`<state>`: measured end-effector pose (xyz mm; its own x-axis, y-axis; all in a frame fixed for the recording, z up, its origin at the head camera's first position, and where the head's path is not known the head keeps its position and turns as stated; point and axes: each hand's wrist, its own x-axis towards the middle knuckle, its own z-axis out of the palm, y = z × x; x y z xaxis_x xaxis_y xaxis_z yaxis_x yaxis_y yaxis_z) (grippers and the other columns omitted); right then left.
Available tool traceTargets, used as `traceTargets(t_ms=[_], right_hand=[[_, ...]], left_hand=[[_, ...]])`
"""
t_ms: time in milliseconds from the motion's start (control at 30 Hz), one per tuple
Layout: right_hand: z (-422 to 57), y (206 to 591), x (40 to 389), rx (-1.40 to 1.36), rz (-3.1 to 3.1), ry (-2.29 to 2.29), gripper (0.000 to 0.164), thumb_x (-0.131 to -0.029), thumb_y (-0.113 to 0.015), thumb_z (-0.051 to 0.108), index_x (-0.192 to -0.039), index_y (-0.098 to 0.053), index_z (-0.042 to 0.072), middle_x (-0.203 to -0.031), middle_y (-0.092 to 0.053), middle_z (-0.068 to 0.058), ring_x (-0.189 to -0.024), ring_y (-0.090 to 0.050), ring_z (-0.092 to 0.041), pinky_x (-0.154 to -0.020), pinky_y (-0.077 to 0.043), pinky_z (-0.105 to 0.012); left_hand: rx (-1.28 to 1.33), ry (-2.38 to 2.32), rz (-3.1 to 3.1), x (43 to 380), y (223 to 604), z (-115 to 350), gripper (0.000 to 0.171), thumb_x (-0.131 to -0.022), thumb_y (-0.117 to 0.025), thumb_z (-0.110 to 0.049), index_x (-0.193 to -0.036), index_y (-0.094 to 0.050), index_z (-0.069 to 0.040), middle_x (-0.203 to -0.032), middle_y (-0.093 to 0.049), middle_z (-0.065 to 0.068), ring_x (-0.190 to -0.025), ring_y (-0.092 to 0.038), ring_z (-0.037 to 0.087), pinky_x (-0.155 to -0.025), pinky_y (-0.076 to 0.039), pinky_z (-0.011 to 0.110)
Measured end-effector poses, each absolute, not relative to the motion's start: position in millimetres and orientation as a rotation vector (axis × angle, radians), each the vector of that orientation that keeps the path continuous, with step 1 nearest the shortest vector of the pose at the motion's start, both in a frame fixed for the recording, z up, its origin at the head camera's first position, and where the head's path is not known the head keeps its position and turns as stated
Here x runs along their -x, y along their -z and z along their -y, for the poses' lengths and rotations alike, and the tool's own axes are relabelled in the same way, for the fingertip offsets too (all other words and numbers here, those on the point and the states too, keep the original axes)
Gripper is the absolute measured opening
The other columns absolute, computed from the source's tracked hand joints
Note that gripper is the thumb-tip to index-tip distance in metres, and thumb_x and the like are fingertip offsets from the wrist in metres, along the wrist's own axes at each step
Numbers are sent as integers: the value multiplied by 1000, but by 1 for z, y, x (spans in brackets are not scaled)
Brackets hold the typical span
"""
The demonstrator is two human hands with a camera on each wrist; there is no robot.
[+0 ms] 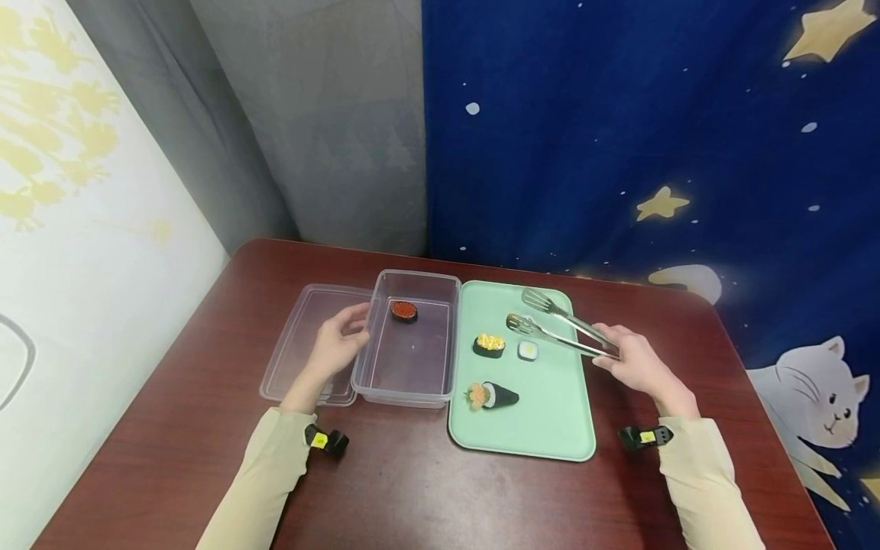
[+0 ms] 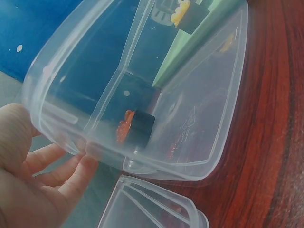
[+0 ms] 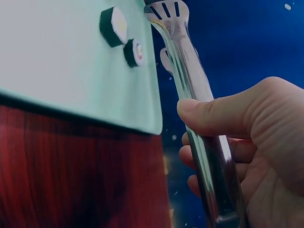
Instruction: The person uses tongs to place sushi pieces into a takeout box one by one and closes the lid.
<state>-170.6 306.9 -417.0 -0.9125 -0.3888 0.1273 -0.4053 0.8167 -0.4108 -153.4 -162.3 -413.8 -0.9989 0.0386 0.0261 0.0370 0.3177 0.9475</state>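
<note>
My left hand rests its fingers against the outer left wall of a clear plastic container. Inside it lies a sushi piece topped with red roe, also visible through the wall in the left wrist view. With my right hand I grip metal tongs, their slotted heads parted above a green tray. The tray bears a corn-topped sushi, a small sushi roll and a cone-shaped hand roll. Another small roll is partly hidden by the tongs in the head view.
A clear lid lies flat left of the container, partly under my left forearm. The brown table ends at a grey curtain and a blue starry curtain. A white wall stands at the left.
</note>
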Motion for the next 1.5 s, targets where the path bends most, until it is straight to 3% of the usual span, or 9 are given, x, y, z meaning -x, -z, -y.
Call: traceTargets(t_ms=[267, 567, 800, 1500], right_hand=[[-315, 428, 173, -626, 2978, -707, 49, -74, -73, 0, -119, -55, -7, -98, -61, -24, -76, -54, -29, -65, -45, -39], [-320, 439, 176, -632, 2981, -732, 46, -73, -72, -2, -117, -57, -6, -94, -61, -21, -76, -54, -27, -65, -45, -39], [-321, 440, 178, -636, 2986, -722, 44, -74, -72, -3, -116, -59, -4, -93, -62, -19, -73, -52, -23, -63, -45, -37], [-323, 441, 178, -653, 2945, -717, 43, -75, -71, -4, -116, -59, -6, -93, -62, -17, -73, -53, -22, -63, -46, -37]], left_hand=[[-94, -1858, -2550, 158, 422, 164, 49, -81, -51, 10, -130, -45, 13, -125, -50, 34, -113, -52, 46, -92, -49, 50], [-98, -1853, -2574, 170, 451, 172, 51, -82, -53, 8, -132, -47, 7, -125, -53, 30, -113, -54, 41, -90, -52, 41], [-87, -1857, -2544, 156, 418, 163, 50, -81, -50, 11, -130, -44, 13, -124, -50, 35, -113, -51, 47, -91, -49, 49], [-78, -1844, -2562, 154, 413, 161, 50, -80, -51, 11, -130, -45, 13, -124, -51, 35, -113, -51, 47, -92, -49, 50]])
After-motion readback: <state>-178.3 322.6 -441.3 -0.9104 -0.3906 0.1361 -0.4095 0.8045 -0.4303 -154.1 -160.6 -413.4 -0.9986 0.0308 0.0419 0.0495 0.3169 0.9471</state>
